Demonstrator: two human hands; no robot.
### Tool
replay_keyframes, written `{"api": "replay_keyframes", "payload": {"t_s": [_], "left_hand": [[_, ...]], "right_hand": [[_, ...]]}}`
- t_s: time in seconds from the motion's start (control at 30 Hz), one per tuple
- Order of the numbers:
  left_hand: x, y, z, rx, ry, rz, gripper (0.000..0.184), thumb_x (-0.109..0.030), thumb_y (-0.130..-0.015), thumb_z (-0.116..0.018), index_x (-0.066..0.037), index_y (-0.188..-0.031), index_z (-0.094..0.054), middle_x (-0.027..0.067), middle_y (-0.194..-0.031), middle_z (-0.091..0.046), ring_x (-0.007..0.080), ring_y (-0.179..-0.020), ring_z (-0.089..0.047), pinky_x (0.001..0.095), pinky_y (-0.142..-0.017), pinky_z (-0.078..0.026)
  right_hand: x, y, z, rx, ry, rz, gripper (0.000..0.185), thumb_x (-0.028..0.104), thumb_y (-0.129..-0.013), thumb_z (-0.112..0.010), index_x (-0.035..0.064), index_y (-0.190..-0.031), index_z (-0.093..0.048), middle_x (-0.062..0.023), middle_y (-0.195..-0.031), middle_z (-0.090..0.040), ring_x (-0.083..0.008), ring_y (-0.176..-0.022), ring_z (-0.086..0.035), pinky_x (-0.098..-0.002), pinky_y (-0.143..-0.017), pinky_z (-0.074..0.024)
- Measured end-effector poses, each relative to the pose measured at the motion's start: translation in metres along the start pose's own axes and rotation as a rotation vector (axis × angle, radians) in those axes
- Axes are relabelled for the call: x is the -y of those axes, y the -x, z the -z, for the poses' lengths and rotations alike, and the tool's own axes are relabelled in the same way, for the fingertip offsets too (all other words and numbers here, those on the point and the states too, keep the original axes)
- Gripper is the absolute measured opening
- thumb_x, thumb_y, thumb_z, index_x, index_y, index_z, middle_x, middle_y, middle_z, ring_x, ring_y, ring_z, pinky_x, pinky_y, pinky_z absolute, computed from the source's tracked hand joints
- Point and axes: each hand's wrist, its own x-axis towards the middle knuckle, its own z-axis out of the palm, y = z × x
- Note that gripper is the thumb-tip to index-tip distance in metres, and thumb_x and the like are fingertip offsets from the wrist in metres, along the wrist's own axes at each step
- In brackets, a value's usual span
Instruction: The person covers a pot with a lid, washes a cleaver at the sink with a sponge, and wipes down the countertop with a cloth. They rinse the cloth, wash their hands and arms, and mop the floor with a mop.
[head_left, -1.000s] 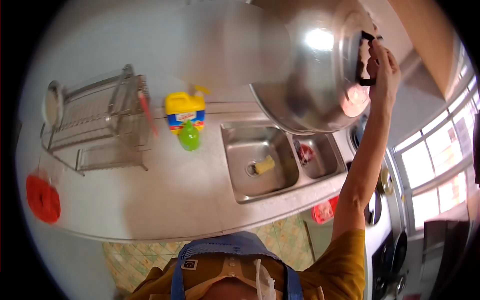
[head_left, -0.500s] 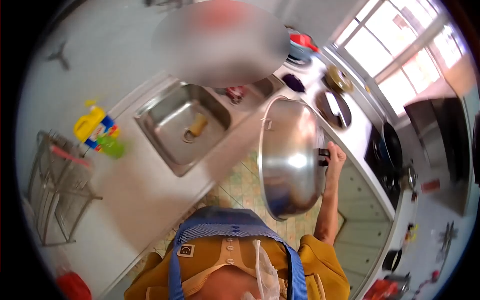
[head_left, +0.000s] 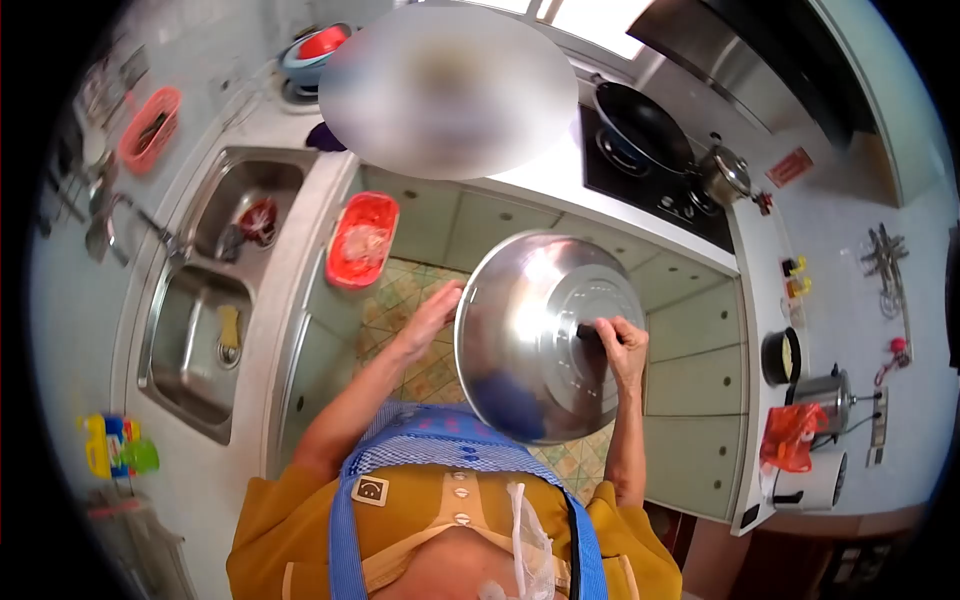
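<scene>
A large domed metal lid (head_left: pixel 520 330) hangs tilted in front of my body, its shiny outer face turned up toward me. My right hand (head_left: pixel 624 350) is closed around the small black handle (head_left: pixel 588 332) at its middle. At the lid's left rim is my left hand (head_left: pixel 430 318), its fingers against the edge and partly hidden there. The lid covers part of the tiled floor (head_left: pixel 425 365) and the blue checked apron (head_left: pixel 440 435).
A double sink (head_left: pixel 190 400) with a yellow sponge (head_left: pixel 229 328) lies left. A red basin (head_left: pixel 362 240) sits by the counter edge. Ahead are a hob (head_left: pixel 610 180), a black wok (head_left: pixel 640 125) and a steel pot (head_left: pixel 724 175). A red bag (head_left: pixel 792 436) lies on the right counter.
My view has turned right, toward the hob. The lid has swung to show more of its outer face. My left hand has come up to its rim, while my right keeps the handle.
</scene>
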Motion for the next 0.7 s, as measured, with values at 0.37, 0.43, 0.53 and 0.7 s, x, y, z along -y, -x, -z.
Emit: {"api": "replay_keyframes", "payload": {"t_s": [0.37,0.43,0.53,0.7], "left_hand": [[-0.030,-0.147,-0.087,0.199,-1.007,-0.305,0.072,-0.050,-0.089,-0.032,0.000,-0.137,-0.015,0.0170,-0.143,-0.015,0.0291,-0.133,-0.011,0.0376,-0.107,-0.006],[-0.044,-0.178,-0.084,0.209,-0.879,-0.345,0.068,-0.047,-0.089,-0.034,-0.002,-0.137,-0.019,0.0148,-0.143,-0.018,0.0277,-0.133,-0.013,0.0407,-0.107,-0.006],[-0.076,-0.216,-0.063,0.254,-0.614,-0.409,0.056,-0.035,-0.087,-0.049,-0.001,-0.130,-0.035,0.0156,-0.137,-0.031,0.0247,-0.127,-0.029,0.0349,-0.105,-0.020],[-0.069,-0.270,0.048,0.291,-0.323,-0.037,0.034,-0.016,-0.086,-0.053,0.001,-0.116,-0.048,0.0080,-0.112,-0.056,0.0164,-0.103,-0.052,0.0279,-0.088,-0.042]], "right_hand": [[-0.050,-0.054,0.026,-0.047,0.028,-0.285,0.015,0.012,-0.069,-0.071,0.0018,-0.073,-0.061,0.0011,-0.061,-0.056,-0.0054,-0.058,-0.050,-0.0205,-0.054,-0.0401],[-0.071,-0.076,0.030,-0.151,-0.013,-0.287,0.014,0.012,-0.070,-0.071,0.0018,-0.074,-0.061,0.0023,-0.065,-0.057,-0.0056,-0.061,-0.050,-0.0197,-0.057,-0.0402],[-0.082,-0.120,0.049,-0.361,-0.188,-0.343,0.008,0.009,-0.075,-0.067,0.0057,-0.075,-0.059,0.0041,-0.064,-0.052,-0.0036,-0.056,-0.044,-0.0176,-0.050,-0.0347],[-0.136,-0.158,0.115,-0.334,-0.972,0.022,0.013,0.016,-0.086,-0.054,0.0071,-0.095,-0.054,-0.0004,-0.078,-0.055,-0.0056,-0.060,-0.049,-0.0173,-0.047,-0.0361]]}}
